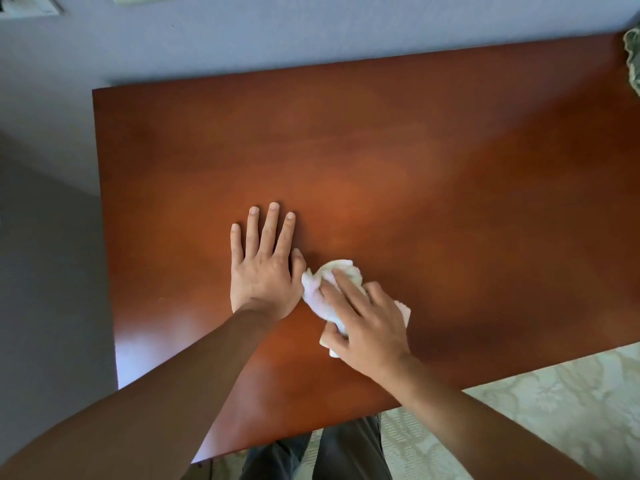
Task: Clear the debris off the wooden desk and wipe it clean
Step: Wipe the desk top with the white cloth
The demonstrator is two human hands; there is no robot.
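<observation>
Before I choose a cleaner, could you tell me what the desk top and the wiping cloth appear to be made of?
Desk top: reddish-brown wood or veneer, glossy finish, judging by the sheen. Cloth: soft white fabric, seemingly terry, crumpled and fuzzy under the right hand.

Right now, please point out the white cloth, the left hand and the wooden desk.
white cloth (317,289): head view, bare bunched part beside the fingers.
left hand (263,268): head view, back of the hand.
wooden desk (450,174): head view, bare top surface.

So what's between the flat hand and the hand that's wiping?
In the head view, only the white cloth lies between the left hand and the right hand.
</observation>
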